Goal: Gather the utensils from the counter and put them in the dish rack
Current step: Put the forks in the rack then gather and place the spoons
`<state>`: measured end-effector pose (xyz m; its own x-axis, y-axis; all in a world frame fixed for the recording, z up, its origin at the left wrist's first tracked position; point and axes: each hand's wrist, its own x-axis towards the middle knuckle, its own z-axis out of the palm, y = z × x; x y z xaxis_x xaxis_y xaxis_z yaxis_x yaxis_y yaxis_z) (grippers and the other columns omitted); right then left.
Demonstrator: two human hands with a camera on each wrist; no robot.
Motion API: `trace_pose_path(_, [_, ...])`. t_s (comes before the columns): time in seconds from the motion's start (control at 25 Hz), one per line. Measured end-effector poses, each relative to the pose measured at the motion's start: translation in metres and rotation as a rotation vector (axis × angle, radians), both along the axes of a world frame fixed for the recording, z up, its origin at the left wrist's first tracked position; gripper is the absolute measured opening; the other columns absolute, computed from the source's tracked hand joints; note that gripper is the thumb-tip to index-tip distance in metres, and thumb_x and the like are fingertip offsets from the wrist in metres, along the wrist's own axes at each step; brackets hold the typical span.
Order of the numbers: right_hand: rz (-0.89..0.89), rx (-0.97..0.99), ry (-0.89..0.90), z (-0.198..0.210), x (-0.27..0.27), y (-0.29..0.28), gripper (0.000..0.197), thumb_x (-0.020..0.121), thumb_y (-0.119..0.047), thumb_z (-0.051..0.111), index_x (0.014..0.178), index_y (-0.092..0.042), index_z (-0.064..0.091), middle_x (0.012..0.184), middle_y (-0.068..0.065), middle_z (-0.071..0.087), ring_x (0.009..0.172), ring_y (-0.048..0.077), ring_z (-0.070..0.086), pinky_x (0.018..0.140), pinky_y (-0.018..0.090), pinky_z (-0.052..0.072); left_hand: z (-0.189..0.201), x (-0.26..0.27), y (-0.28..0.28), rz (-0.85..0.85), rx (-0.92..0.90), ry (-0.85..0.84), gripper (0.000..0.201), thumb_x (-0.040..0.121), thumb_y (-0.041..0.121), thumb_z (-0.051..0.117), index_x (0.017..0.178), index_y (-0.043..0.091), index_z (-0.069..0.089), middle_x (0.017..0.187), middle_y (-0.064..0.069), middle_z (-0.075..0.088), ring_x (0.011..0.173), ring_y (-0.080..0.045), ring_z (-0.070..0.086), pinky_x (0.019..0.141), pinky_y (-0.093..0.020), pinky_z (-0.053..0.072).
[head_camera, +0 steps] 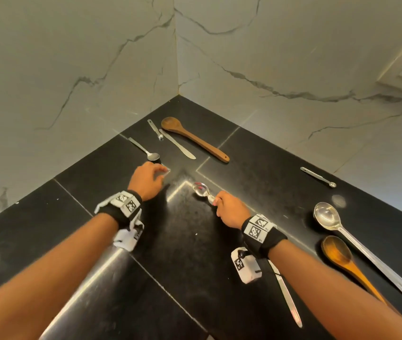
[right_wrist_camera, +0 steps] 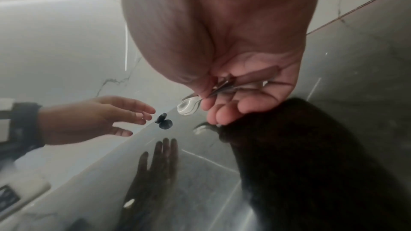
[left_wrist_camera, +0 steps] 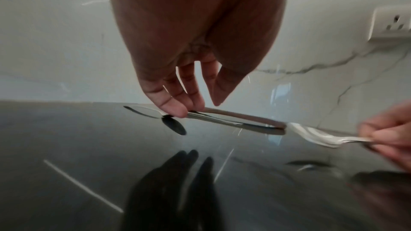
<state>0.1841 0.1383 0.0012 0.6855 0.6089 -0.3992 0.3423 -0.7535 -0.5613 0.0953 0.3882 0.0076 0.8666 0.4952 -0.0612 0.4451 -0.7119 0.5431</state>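
Observation:
My right hand [head_camera: 215, 201] grips the handle of a steel spoon [head_camera: 201, 188] and holds it just above the black counter [head_camera: 47, 217]; the right wrist view shows the handle lying across my curled fingers [right_wrist_camera: 222, 113]. My left hand [head_camera: 160, 173] hovers with fingers relaxed and empty, right beside the bowl of a small steel spoon [head_camera: 153, 156] lying on the counter. That bowl [left_wrist_camera: 173, 126] sits just below my left fingertips [left_wrist_camera: 177, 108]. No dish rack is in view.
Farther back lie a wooden spoon [head_camera: 192, 138], a butter knife [head_camera: 177, 147] and a small measuring spoon [head_camera: 155, 130]. To the right are another measuring spoon [head_camera: 317, 176], a large steel spoon [head_camera: 357, 244], a wooden spoon [head_camera: 342, 261] and a knife [head_camera: 288, 298]. Marble walls meet at the corner.

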Motion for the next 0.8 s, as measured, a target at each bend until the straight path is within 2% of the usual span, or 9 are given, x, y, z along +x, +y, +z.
trace_pose_path(0.12, [0.012, -0.070, -0.035, -0.001, 0.007, 0.011, 0.016, 0.096, -0.021, 0.039, 0.097, -0.023, 0.056, 0.096, 0.008, 0.066, 0.090, 0.031, 0.062, 0.084, 0.045, 0.051, 0.000, 0.034, 0.058, -0.099, 0.202, 0.179, 0.041, 0.086, 0.008, 0.060, 0.125, 0.020, 0.063, 0.133, -0.011, 0.056, 0.123, -0.033, 0.051, 0.104, -0.048, 0.043])
trace_pose_path(0.24, [0.033, -0.112, -0.063, -0.008, 0.006, 0.013, 0.013, 0.097, -0.023, 0.039, 0.099, -0.023, 0.051, 0.091, 0.007, 0.064, 0.084, 0.030, 0.060, 0.078, 0.046, 0.049, -0.005, 0.052, 0.105, -0.118, 0.359, 0.323, 0.048, 0.085, 0.016, 0.063, 0.131, 0.026, 0.057, 0.138, -0.004, 0.055, 0.128, -0.031, 0.047, 0.101, -0.054, 0.044])
trace_pose_path(0.32, [0.053, -0.117, -0.086, -0.012, 0.004, 0.012, 0.010, 0.097, -0.024, 0.038, 0.098, -0.024, 0.048, 0.086, 0.006, 0.062, 0.079, 0.029, 0.060, 0.073, 0.045, 0.048, -0.003, 0.058, 0.120, -0.150, 0.432, 0.349, 0.040, 0.086, 0.023, 0.065, 0.125, 0.029, 0.060, 0.130, -0.001, 0.060, 0.123, -0.029, 0.051, 0.097, -0.052, 0.047])
trace_pose_path(0.48, [0.050, -0.120, -0.149, -0.014, 0.002, 0.011, 0.010, 0.099, -0.025, 0.037, 0.097, -0.025, 0.046, 0.079, 0.003, 0.059, 0.073, 0.026, 0.057, 0.065, 0.039, 0.041, 0.008, 0.065, 0.118, -0.232, 0.527, 0.406, 0.011, 0.089, 0.025, 0.062, 0.100, 0.024, 0.065, 0.105, -0.003, 0.066, 0.096, -0.026, 0.060, 0.084, -0.041, 0.049])
trace_pose_path(0.56, [0.042, -0.121, -0.148, -0.013, 0.000, 0.009, 0.011, 0.099, -0.025, 0.036, 0.098, -0.025, 0.047, 0.079, 0.002, 0.059, 0.073, 0.026, 0.057, 0.065, 0.039, 0.041, 0.014, 0.063, 0.104, -0.165, 0.457, 0.522, 0.012, 0.090, 0.026, 0.060, 0.101, 0.021, 0.063, 0.103, -0.006, 0.066, 0.092, -0.026, 0.061, 0.082, -0.040, 0.052])
trace_pose_path(0.64, [0.038, -0.115, -0.126, -0.010, -0.001, 0.007, 0.012, 0.099, -0.024, 0.036, 0.099, -0.025, 0.048, 0.082, 0.004, 0.062, 0.076, 0.028, 0.059, 0.068, 0.042, 0.044, 0.021, 0.055, 0.083, -0.068, 0.276, 0.529, 0.012, 0.089, 0.025, 0.063, 0.099, 0.020, 0.063, 0.104, -0.007, 0.065, 0.094, -0.026, 0.062, 0.082, -0.039, 0.051])
trace_pose_path(0.72, [0.019, -0.095, -0.084, -0.008, 0.000, 0.006, 0.014, 0.099, -0.024, 0.036, 0.101, -0.024, 0.050, 0.086, 0.004, 0.062, 0.080, 0.028, 0.060, 0.072, 0.042, 0.046, 0.028, 0.043, 0.051, -0.009, -0.014, 0.420, 0.007, 0.088, 0.020, 0.066, 0.093, 0.017, 0.064, 0.100, -0.009, 0.067, 0.092, -0.025, 0.064, 0.082, -0.040, 0.052])
trace_pose_path(0.8, [-0.037, -0.048, -0.052, -0.005, -0.003, 0.002, 0.017, 0.100, -0.024, 0.035, 0.102, -0.023, 0.052, 0.088, 0.002, 0.062, 0.084, 0.028, 0.060, 0.075, 0.042, 0.046, 0.030, 0.025, 0.008, 0.030, -0.425, 0.249, 0.009, 0.088, 0.012, 0.067, 0.095, 0.006, 0.064, 0.093, -0.013, 0.068, 0.083, -0.024, 0.067, 0.075, -0.037, 0.059])
